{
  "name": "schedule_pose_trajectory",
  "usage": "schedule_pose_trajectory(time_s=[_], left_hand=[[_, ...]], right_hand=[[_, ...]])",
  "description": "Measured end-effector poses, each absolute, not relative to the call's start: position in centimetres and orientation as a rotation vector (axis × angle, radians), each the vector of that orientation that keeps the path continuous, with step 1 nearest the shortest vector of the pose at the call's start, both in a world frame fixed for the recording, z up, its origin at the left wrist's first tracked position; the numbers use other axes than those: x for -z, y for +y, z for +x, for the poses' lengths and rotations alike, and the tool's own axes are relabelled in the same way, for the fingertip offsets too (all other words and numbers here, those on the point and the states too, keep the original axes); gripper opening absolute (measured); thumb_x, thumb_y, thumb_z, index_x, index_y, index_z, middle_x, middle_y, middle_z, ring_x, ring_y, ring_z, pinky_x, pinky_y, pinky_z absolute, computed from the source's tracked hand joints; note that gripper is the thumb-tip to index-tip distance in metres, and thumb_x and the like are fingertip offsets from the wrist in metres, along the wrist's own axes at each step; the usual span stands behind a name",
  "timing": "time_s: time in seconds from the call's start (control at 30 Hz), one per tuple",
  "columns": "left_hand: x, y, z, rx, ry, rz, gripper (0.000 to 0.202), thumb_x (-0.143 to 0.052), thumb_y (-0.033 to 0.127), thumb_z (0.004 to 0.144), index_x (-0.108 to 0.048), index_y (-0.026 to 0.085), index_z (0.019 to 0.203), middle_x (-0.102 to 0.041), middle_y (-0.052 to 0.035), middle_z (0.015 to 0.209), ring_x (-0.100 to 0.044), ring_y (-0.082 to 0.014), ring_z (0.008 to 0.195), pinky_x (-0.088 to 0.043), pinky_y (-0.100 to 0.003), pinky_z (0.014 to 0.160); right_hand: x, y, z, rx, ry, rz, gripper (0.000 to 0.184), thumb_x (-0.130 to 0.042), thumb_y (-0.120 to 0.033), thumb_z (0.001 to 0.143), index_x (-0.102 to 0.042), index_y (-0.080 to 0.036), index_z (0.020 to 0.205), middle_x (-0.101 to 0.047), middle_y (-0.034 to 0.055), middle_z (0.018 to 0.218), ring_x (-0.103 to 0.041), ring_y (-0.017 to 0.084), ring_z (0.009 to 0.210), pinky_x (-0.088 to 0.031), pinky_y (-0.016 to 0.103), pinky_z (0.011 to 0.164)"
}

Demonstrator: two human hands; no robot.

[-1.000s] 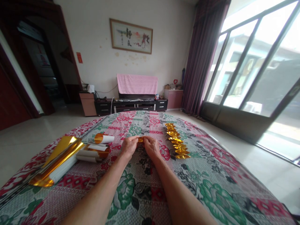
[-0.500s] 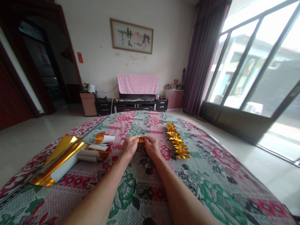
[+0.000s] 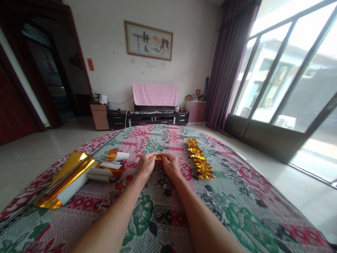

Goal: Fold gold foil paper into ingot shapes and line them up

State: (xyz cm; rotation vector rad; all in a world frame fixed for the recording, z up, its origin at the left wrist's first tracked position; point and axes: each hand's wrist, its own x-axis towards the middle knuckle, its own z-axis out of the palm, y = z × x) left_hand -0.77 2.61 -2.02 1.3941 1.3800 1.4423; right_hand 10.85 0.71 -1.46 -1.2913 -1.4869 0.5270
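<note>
Between my two hands is a small folded piece of gold foil paper (image 3: 158,157), its ends hidden by my fingers. My left hand (image 3: 146,165) pinches the left end, and my right hand (image 3: 170,164) pinches the right end. Both hands are closed, over the middle of the patterned cloth. To the right of them, a row of several folded gold paper ingots (image 3: 201,163) runs away from me. On the left lie loose gold foil sheets with white backs (image 3: 71,182), partly rolled. Smaller curled gold and white papers (image 3: 105,173) rest beside them.
A flowered cloth (image 3: 218,218) covers the round table. Beyond its far edge stands a low black cabinet (image 3: 155,117) with a pink cloth (image 3: 154,94) above it. A purple curtain (image 3: 223,70) and glass doors are on the right.
Hardly anything differs. Both hands keep their pinch on the folded gold paper in the same place, and the view has shifted very slightly.
</note>
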Motion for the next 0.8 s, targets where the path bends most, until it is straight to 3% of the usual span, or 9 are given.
schedule_pose_trajectory(time_s=[0.27, 0.8], left_hand=[[2.2, 2.73, -0.86, -1.397, 1.397, 1.457, 0.027, -0.051, 0.022, 0.071, -0.072, 0.017, 0.087, -0.071, -0.003, 0.07, -0.065, -0.0177, 0.068, -0.049, -0.025, 0.064], [2.29, 2.91, -1.06, -1.428, 1.507, 1.59, 0.028, -0.05, 0.027, 0.077, -0.071, 0.019, 0.093, -0.072, -0.0034, 0.084, -0.066, -0.0166, 0.078, -0.05, -0.024, 0.069]], right_hand=[[1.72, 0.89, 10.86, -0.516, -1.476, -1.283, 0.033, -0.04, -0.03, 0.08, -0.072, -0.021, 0.084, -0.07, 0.0007, 0.074, -0.062, 0.017, 0.072, -0.046, 0.023, 0.063], [1.35, 0.55, 10.76, -0.604, -1.433, -1.264, 0.033, -0.041, -0.032, 0.08, -0.071, -0.02, 0.091, -0.07, 0.001, 0.073, -0.064, 0.017, 0.071, -0.049, 0.024, 0.065]])
